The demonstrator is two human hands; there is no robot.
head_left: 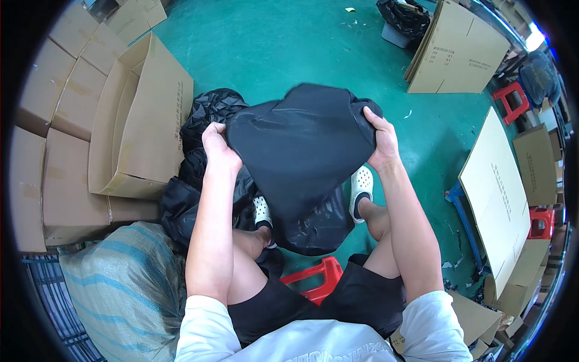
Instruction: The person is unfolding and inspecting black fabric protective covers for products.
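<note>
A piece of smooth black fabric [295,133] is stretched between my two hands, in front of me at about knee height. My left hand [221,148] grips its left edge with the thumb on top. At its upper right corner, my right hand [382,142] is closed on the fabric, thumb over the folded edge. The material narrows downward between my legs, and below it lies more shiny black material [316,226]; whether the two are joined, I cannot tell. Beside my left forearm is a heap of crumpled black material [211,114].
An open cardboard box [160,102] and stacked cartons stand at left, above a striped woven sack [123,283]. Under me is a red stool [322,280]. At right, a cardboard sheet [497,193] leans on a blue frame; flattened boxes [452,51] stand farther back.
</note>
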